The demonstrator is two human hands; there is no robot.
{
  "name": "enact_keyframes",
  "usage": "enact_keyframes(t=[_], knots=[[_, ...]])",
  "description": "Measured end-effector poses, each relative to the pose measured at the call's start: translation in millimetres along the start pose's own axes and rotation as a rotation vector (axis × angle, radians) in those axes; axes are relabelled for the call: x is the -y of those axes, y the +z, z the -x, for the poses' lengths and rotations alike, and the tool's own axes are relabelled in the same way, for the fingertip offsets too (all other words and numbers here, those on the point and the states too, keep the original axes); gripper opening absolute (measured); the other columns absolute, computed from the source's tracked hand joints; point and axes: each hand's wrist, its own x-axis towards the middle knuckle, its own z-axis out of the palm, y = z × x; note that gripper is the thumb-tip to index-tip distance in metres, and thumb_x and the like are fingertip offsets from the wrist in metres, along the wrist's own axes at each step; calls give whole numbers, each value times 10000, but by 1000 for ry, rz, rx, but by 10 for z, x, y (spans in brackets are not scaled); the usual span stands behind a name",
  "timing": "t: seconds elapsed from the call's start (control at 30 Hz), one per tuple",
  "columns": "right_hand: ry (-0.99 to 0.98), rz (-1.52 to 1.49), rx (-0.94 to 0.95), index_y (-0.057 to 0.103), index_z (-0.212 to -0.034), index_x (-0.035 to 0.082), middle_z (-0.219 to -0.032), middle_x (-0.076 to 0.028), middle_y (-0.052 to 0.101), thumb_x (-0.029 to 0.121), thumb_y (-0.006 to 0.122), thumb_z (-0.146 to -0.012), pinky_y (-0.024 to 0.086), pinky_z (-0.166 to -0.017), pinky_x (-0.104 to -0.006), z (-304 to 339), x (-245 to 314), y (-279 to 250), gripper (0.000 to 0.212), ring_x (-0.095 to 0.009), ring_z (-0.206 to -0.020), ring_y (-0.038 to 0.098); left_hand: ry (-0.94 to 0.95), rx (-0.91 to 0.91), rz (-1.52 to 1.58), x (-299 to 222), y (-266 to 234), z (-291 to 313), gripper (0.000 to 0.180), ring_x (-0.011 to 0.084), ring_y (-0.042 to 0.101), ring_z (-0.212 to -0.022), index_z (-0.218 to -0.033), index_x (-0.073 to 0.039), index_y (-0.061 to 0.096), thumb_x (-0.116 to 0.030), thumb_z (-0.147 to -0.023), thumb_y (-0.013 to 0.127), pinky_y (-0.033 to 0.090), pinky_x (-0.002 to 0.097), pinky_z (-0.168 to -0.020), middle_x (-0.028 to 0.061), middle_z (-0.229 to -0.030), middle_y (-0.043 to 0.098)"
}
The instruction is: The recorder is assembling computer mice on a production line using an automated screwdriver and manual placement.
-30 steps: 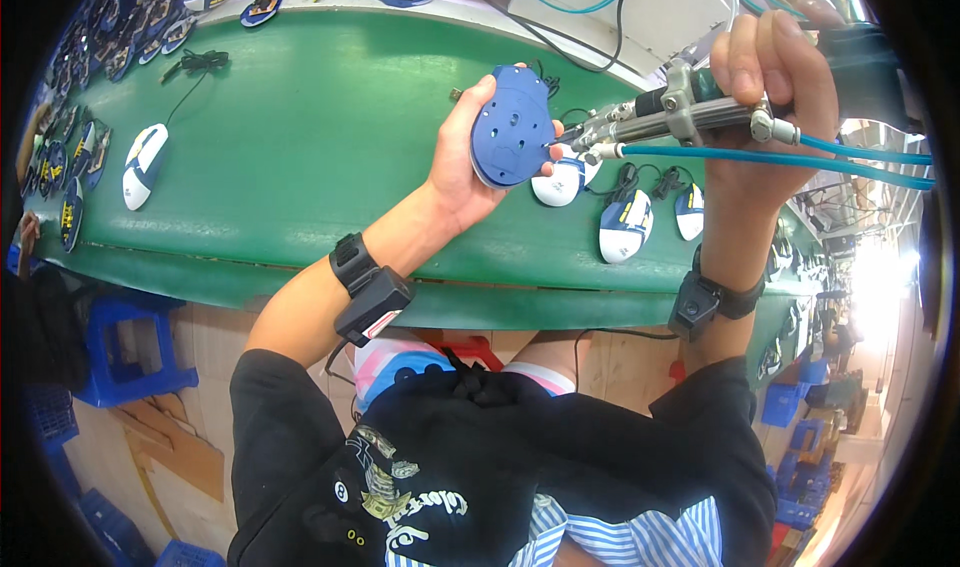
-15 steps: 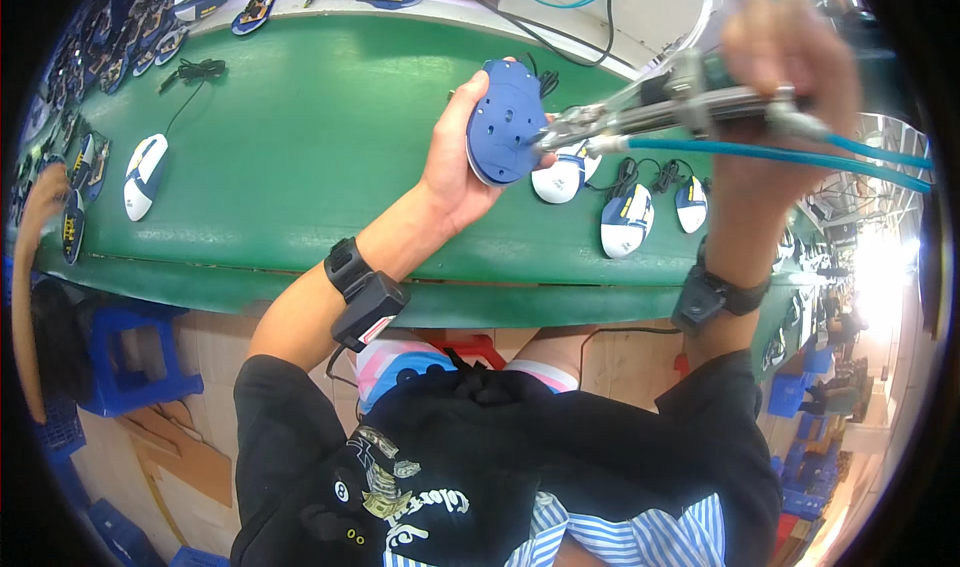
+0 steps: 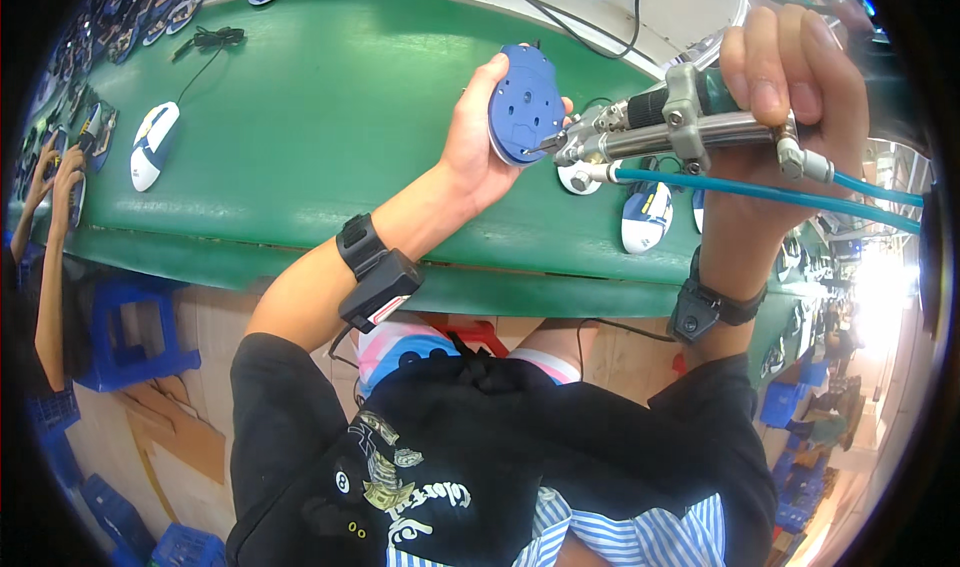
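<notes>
My left hand [image 3: 472,137] is closed around a computer mouse [image 3: 527,97], whose dark blue underside with small holes faces up. My right hand [image 3: 805,82] wraps the grip of a metal powered screwdriver [image 3: 720,130] fed by light blue air hoses [image 3: 720,183]. The tool's narrow tip is at the lower edge of the mouse's underside, by a hole there; whether a screw sits in it I cannot make out. Just beyond the tool lie a white mouse [image 3: 580,178], partly covered by it, and a white-and-blue mouse [image 3: 647,217].
Another white-and-blue mouse [image 3: 154,145] with a coiled cable lies left on the green table [image 3: 330,117]. Many opened mice [image 3: 120,37] crowd the far left corner. A co-worker's hands [image 3: 62,177] work at the left edge. A blue stool [image 3: 140,337] stands below.
The screwdriver tip has shifted from the right side of the mouse's underside to its lower edge. My right hand has steadied from a blur. The co-worker's hands have come further into view.
</notes>
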Motion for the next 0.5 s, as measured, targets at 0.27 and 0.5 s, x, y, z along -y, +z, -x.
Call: enact_keyframes(t=[0.27, 0.5], knots=[[-19, -6, 46, 340, -658, 163, -632, 11, 414, 144, 401, -1007, 343, -636, -201, -16, -27, 1, 355, -77, -645, 383, -35, 13, 17, -43, -20, 25, 430, 237, 650, -964, -1194, -102, 526, -481, -996, 488, 544, 384, -844, 69, -1054, 605], [-19, 39, 93, 420, -713, 135, -634, 12, 395, 122, 414, -998, 349, -610, -219, 27, -78, 81, 285, -88, -627, 400, -55, 27, 27, -54, -65, 10, 431, 237, 649, -968, -1185, -102, 530, -486, -992, 488, 542, 379, -833, 64, -1059, 608]])
